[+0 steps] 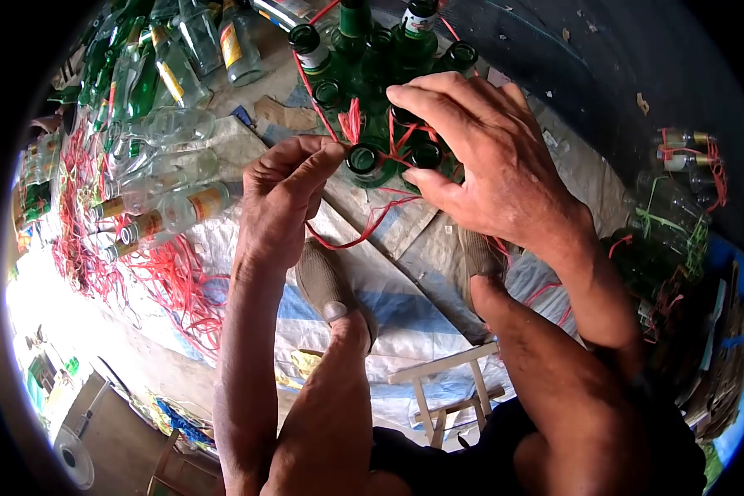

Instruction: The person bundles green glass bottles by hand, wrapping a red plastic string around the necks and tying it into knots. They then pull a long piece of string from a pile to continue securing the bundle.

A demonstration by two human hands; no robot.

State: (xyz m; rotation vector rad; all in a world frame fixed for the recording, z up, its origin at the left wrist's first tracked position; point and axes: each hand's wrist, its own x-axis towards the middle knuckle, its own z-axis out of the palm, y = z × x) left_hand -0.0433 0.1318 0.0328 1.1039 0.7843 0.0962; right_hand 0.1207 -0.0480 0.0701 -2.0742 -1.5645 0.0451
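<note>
A cluster of green glass bottles [378,50] stands upright in front of me, red plastic string looped round their necks. My left hand [289,186] is closed, thumb and forefinger pinching the red string [326,124] at the near left of the cluster. From there a slack length hangs in a curve below the bottles. My right hand [500,157] arches over the right side of the cluster, thumb and fingers spread apart. Its thumb tip lies close to the neck of a near bottle [426,155], and its fingertips reach over the bottles behind.
Loose green and clear bottles [174,66] lie heaped at the upper left. A tangle of red string [174,281] lies on the left of the white and blue sheet [397,310]. Tied bottles [690,157] stand at the right. A wooden stool [446,364] is below, between my legs.
</note>
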